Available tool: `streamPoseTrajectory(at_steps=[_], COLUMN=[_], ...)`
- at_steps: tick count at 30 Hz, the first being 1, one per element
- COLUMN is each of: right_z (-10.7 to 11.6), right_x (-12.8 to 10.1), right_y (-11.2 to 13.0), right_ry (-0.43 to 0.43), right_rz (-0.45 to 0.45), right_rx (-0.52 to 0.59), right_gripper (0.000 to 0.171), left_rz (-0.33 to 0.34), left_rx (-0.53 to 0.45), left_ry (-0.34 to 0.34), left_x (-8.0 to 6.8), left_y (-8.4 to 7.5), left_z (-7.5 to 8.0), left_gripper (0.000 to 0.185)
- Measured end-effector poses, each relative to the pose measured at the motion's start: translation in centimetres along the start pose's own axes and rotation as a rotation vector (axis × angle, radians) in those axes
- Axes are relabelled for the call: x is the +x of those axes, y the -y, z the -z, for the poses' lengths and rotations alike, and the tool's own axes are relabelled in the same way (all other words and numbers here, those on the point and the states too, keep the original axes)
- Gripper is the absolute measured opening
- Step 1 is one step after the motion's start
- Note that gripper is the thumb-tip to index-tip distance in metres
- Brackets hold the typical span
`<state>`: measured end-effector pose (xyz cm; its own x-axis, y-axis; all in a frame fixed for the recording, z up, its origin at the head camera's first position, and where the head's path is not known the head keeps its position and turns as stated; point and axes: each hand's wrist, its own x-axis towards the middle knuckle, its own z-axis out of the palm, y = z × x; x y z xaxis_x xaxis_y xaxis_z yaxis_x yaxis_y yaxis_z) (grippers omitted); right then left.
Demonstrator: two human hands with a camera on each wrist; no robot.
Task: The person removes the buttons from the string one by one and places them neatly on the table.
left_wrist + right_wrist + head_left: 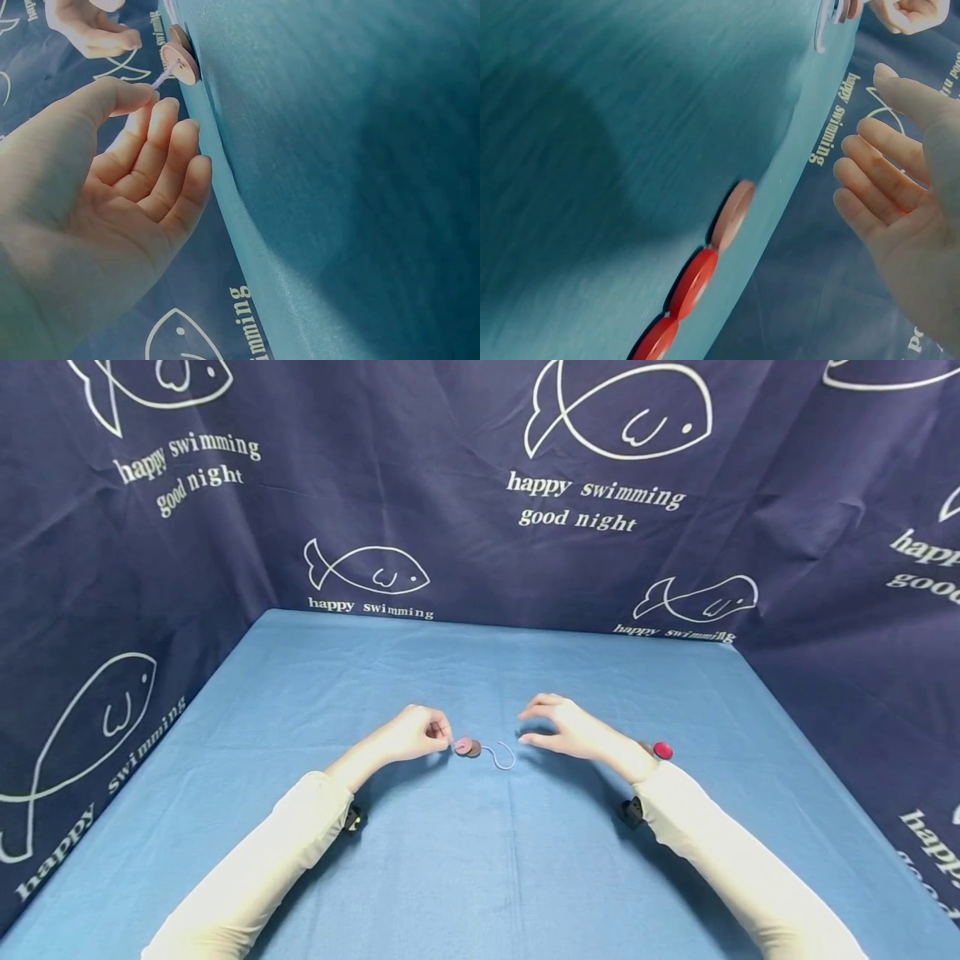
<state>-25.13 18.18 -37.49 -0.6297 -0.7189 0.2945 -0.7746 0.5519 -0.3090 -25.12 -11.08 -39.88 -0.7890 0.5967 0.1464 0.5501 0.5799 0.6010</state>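
Left hand pinches a cord at two buttons; right hand hovers spread.

The left hand [411, 737] lies low over the blue bench [480, 860]; its grip is a pinch, thumb and forefinger pressed together on the end of a pale lilac cord [501, 758], the other fingers [161, 161] loosely curled. Just right of that pinch, two buttons [467, 747], one pink and one dark, lie touching each other on the bench, and the cord loops on rightward from them. The right hand [566, 732] floats just past the loop, its grip spread, fingers relaxed and apart, holding nothing. Behind its wrist lie red buttons [694, 281] in a row, with a paler one at the end. The navy backdrop [480, 485] bears white fish outlines and the words "happy swimming good night".
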Motion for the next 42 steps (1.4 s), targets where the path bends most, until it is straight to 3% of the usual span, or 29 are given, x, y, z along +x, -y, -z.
streamPoseTrajectory(at_steps=[15, 42], right_z=[-1.2, -3.4], right_x=[1.9, 3.8], right_y=[1.1, 2.8], right_ry=[0.044, 0.148], right_rz=[0.064, 0.084], right_rx=[0.021, 0.016], right_gripper=[0.03, 0.029], left_rz=[0.006, 0.034], left_rx=[0.019, 0.0], left_ry=[0.022, 0.052], left_x=[0.2, -0.1], left_y=[-0.5, -0.2], left_z=[0.5, -0.2], left_gripper=[0.005, 0.005])
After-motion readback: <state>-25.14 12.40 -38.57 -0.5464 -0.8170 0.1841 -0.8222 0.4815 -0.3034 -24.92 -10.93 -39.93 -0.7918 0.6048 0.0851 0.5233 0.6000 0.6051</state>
